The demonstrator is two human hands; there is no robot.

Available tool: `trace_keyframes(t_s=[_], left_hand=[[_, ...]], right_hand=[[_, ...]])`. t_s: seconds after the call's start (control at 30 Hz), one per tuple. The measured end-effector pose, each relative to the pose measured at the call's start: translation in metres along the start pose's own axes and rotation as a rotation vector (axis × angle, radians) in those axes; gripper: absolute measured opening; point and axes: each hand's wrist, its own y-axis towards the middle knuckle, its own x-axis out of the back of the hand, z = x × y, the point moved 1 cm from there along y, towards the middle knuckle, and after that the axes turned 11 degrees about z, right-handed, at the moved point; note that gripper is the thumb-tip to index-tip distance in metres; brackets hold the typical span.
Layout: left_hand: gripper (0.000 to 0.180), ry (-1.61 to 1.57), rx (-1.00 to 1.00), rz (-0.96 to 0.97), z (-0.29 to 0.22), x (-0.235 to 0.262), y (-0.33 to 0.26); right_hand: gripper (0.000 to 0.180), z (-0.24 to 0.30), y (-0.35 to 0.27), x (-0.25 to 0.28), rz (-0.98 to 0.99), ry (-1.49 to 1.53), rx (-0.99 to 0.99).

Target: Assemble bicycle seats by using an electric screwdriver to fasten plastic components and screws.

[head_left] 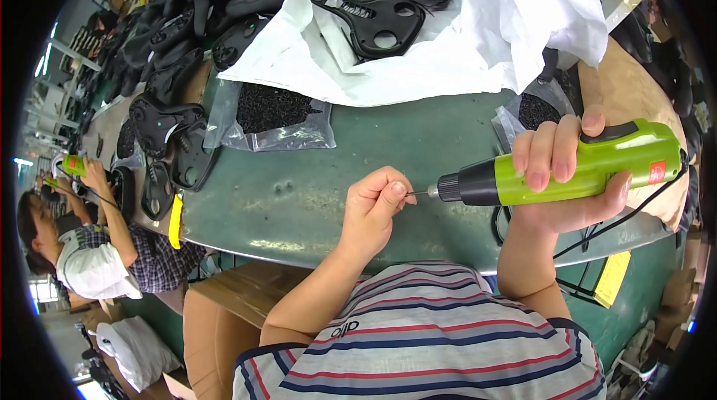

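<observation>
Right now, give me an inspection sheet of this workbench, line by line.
Surface: green bench top, worn, bare in front of the hands.
Job's things: green electric screwdriver; its bit tip meets the left fingertips.
Clutter: two clear bags of small black parts; black moulded saddle shells on white plastic sheet.
Hands: left hand pinches at the bit; right hand grips the driver.
Cables: black cord runs from the driver.
Surroundings: another person at left, cardboard boxes.
</observation>
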Motion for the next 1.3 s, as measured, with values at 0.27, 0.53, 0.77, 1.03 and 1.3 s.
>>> trace_keyframes(t_s=[0.27, 0.53, 0.77, 1.03, 1.3], left_hand=[[0.021, 0.036, 0.213, -0.051, 0.001, -0.003, 0.013], [0.024, 0.948, -0.069, -0.534, -0.067, 0.127, 0.06], [0.058, 0.619, 0.282, -0.913, -0.103, 0.359, 0.105], [0.049, 0.284, 0.49, -0.717, -0.074, 0.377, 0.15], [0.05, 0.564, -0.058, -0.857, -0.172, 0.351, 0.086]], right_hand=[[0.042, 0.002, 0.0, -0.008, 0.48, -0.292, 0.084], [0.043, -0.013, -0.022, 0.039, -0.298, -0.063, 0.055], [0.042, -0.009, -0.024, 0.048, -0.328, -0.141, 0.067], [0.038, -0.01, -0.023, 0.043, -0.273, -0.212, 0.06], [0.039, 0.017, -0.033, 0.033, -0.222, -0.219, 0.082]])
